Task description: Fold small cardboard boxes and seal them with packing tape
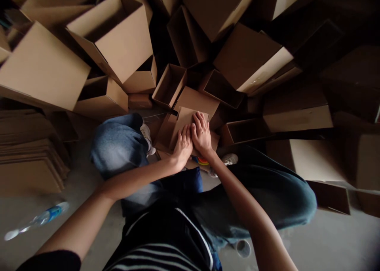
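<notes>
Seated on the floor (326, 243), legs bent. Cardboard panel (183, 119) lies ahead of me, between my two shoes, other cardboard beneath it. Left grip (183, 146) loose and unclosed, fingers extended flat across the panel's near part. Right grip (202, 133) likewise flat, just beside the left, fingers reaching toward the far edge; neither is wrapped around anything. Rainbow-coloured item (203, 160) partly hidden by my right wrist. Small open box (179, 89) beyond the panel. Flattened cardboard stack (29, 174) at left; plastic bottle (49, 216) lying near it.
</notes>
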Tool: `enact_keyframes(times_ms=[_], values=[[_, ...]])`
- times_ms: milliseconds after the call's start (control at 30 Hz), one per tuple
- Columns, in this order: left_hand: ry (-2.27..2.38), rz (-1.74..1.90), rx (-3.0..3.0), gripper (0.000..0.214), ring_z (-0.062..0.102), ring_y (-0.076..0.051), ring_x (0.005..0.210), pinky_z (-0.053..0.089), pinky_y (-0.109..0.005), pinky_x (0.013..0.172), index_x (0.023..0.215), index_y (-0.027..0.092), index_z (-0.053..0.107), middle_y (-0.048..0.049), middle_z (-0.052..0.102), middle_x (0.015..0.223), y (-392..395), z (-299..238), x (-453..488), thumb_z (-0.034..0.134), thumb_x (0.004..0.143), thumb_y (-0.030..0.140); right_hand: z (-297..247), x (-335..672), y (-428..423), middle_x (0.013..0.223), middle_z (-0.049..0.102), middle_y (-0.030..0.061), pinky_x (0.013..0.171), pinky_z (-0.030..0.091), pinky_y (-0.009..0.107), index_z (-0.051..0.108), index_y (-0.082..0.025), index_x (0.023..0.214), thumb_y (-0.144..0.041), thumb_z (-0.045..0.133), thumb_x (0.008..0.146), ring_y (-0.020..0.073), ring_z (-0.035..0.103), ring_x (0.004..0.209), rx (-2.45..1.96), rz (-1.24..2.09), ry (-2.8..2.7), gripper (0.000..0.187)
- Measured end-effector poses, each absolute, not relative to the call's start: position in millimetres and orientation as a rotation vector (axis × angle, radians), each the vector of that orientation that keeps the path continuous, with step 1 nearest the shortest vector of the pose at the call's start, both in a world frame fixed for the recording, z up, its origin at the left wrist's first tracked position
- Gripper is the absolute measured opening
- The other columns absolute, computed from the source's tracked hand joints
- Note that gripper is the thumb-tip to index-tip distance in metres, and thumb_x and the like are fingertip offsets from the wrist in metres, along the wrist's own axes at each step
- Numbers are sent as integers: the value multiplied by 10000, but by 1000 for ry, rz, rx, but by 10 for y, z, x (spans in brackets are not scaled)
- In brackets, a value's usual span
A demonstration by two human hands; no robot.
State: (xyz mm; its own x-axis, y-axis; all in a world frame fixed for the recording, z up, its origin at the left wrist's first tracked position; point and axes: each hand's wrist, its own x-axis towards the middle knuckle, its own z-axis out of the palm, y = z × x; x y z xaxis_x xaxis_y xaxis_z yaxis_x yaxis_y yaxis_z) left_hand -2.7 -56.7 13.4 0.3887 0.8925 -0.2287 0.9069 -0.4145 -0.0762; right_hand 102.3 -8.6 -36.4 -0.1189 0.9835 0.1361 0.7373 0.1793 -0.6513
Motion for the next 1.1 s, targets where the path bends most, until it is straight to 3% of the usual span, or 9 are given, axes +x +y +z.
enact_keyframes(times_ms=[133,333,433,600,767,900,1100], values=[[1750,-336,2507,577,335,-324,1473,397,-458,1161,1516,-10,373,-237,348,1563,-674,120,28,388,943,57,-371,1031,-74,1607,372,127,1219,236,575,435,-165,1496,-356,273,1024,243,245,1532,-1551,572,-1972,535],[1714,-314,2575,539,384,-323,1449,435,-449,1134,1454,-29,473,-253,406,1523,-712,71,63,358,929,10,-412,1103,-18,1601,379,135,1216,269,563,441,-151,1492,-335,302,1015,244,253,1528,-1547,562,-1961,530],[1665,-378,2631,541,394,-304,1450,415,-433,1153,1471,-5,463,-227,403,1538,-682,100,50,375,938,30,-420,1116,-6,1600,382,129,1220,270,561,444,-163,1492,-331,304,1013,240,250,1529,-1547,566,-1956,527],[1578,-433,2641,698,330,-357,1479,293,-442,1227,1483,-91,388,-280,323,1570,-675,210,-7,603,919,260,-414,1127,13,1596,386,138,1224,270,556,454,-148,1484,-352,302,1016,242,242,1532,-1540,572,-1955,532],[1457,-279,2605,605,301,-355,1496,267,-510,1224,1461,-69,435,-278,332,1581,-597,297,-147,479,987,304,-429,1154,44,1605,379,107,1220,278,558,444,-198,1497,-404,247,1040,229,241,1533,-1550,575,-1935,539],[1473,-119,2531,535,371,-313,1469,252,-542,1224,1468,-11,447,-236,403,1566,-443,287,-234,370,1022,274,-439,1154,49,1602,387,100,1226,279,535,454,-200,1496,-450,204,1050,224,249,1530,-1530,581,-1948,569],[1533,-21,2506,596,249,-317,1522,184,-561,1240,1516,-38,351,-237,314,1612,-294,95,-182,395,972,201,-457,1148,54,1588,409,106,1222,288,524,480,-194,1477,-473,168,1051,217,264,1525,-1531,585,-1927,597]])
